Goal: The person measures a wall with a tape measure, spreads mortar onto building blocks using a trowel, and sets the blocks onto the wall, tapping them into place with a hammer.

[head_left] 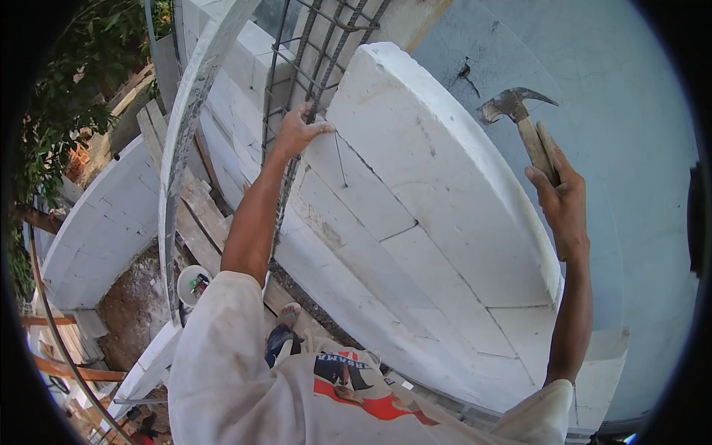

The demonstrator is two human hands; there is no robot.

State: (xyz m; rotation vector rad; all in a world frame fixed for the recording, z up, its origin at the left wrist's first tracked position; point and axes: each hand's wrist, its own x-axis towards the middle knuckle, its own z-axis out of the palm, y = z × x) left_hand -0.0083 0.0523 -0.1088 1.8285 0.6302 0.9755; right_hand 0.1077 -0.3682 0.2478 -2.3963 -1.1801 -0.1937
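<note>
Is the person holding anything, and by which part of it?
Yes: the right grip holds a claw hammer with dark metal head, by its light-brown wooden handle. The left grip is at the dark ribbed steel bars; whether it holds them cannot be told.

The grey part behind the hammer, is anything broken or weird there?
Yes: there's a dark, jagged mark on the grey surface, near the head of the hammer. It may be a crack or chip, because most of the surface looks smoother.
</note>
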